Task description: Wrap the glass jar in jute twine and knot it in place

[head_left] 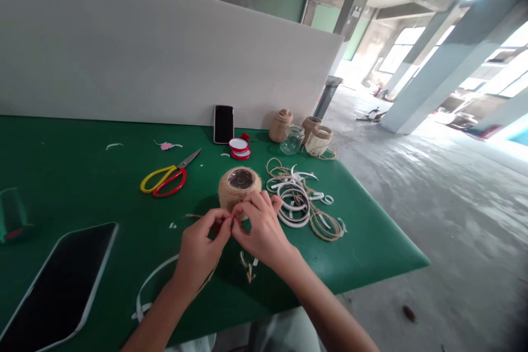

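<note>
My left hand (203,253) and my right hand (262,228) meet at the fingertips just in front of a round ball of jute twine (229,193) with a hollow centre. My left thumb and fingers are pinched together, and a length of twine (211,275) runs down from under that hand along the wrist. My right thumb and index finger are also pinched; what lies between them is too small and hidden to make out. Short twine scraps (249,271) lie below the hands. A thin white strip (154,274) curls beside my left wrist.
Scissors (176,175) with yellow and red handles lie to the left. Tape rings (293,204) and a twine coil (330,230) are at the right. Behind stand red-rimmed spools (239,146), a phone (223,124), a glass jar (292,140) and twine-wrapped jars (281,125). A tablet (61,286) lies front left.
</note>
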Demonstrator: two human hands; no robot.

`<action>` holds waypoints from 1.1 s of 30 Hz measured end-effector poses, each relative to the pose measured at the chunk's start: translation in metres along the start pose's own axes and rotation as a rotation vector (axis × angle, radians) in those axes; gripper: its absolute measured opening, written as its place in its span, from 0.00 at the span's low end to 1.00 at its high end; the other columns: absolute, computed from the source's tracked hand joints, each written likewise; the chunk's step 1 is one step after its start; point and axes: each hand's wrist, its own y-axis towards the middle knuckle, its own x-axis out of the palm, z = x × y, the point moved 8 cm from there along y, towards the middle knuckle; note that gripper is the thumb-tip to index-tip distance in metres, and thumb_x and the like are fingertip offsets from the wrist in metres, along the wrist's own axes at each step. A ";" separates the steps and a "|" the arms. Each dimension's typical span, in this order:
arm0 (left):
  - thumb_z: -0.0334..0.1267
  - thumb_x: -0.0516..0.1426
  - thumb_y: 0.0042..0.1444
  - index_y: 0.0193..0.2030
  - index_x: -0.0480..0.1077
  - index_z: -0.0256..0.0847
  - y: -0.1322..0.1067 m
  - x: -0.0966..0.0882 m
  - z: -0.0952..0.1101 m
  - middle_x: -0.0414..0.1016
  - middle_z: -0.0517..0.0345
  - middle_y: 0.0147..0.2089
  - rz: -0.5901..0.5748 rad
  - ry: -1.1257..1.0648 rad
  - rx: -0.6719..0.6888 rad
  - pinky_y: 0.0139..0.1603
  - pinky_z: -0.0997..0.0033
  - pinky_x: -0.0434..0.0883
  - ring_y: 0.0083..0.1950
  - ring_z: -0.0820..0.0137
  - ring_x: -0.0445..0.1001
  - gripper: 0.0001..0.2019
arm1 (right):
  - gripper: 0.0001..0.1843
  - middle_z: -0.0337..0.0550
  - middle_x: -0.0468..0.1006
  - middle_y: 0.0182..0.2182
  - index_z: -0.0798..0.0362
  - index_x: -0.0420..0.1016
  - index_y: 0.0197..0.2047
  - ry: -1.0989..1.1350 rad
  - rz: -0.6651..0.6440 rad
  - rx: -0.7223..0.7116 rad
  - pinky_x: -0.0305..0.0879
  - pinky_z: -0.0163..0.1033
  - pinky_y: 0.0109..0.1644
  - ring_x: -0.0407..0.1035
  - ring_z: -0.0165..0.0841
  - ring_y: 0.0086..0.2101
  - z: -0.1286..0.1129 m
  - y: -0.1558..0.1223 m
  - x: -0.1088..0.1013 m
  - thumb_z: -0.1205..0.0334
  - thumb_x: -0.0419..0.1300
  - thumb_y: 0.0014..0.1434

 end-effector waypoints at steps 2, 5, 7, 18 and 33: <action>0.37 0.53 0.55 0.32 0.68 0.41 0.001 0.000 0.001 0.72 0.65 0.25 -0.001 0.011 0.015 0.28 0.82 0.64 0.26 0.77 0.70 0.05 | 0.03 0.39 0.67 0.31 0.51 0.70 0.30 0.013 -0.009 0.010 0.44 0.42 0.41 0.59 0.34 0.37 0.001 0.001 0.000 0.65 0.55 0.53; 0.37 0.53 0.55 0.32 0.68 0.41 0.001 0.001 0.001 0.72 0.65 0.25 -0.005 0.010 0.022 0.27 0.82 0.64 0.26 0.77 0.70 0.05 | 0.03 0.38 0.68 0.31 0.52 0.70 0.29 0.048 -0.027 0.029 0.44 0.42 0.41 0.60 0.33 0.38 0.001 0.002 0.000 0.65 0.56 0.52; 0.37 0.53 0.55 0.31 0.68 0.41 0.002 0.002 0.001 0.71 0.65 0.25 -0.013 -0.010 0.022 0.27 0.82 0.64 0.26 0.77 0.69 0.05 | 0.03 0.37 0.68 0.30 0.52 0.70 0.29 0.072 -0.035 0.045 0.45 0.42 0.41 0.60 0.33 0.37 0.002 0.002 -0.001 0.66 0.56 0.52; 0.36 0.53 0.54 0.33 0.67 0.40 0.001 0.001 0.000 0.71 0.64 0.26 -0.008 -0.049 0.013 0.30 0.80 0.66 0.28 0.75 0.70 0.04 | 0.03 0.36 0.68 0.29 0.52 0.71 0.27 0.127 0.011 0.097 0.45 0.42 0.43 0.60 0.32 0.37 0.004 0.002 -0.004 0.67 0.57 0.51; 0.37 0.52 0.55 0.29 0.66 0.41 0.002 0.002 0.002 0.68 0.65 0.23 -0.009 0.005 0.002 0.26 0.80 0.63 0.24 0.76 0.67 0.06 | 0.04 0.37 0.68 0.30 0.51 0.72 0.29 0.141 -0.071 0.082 0.45 0.42 0.42 0.59 0.32 0.38 0.003 0.003 -0.003 0.67 0.56 0.53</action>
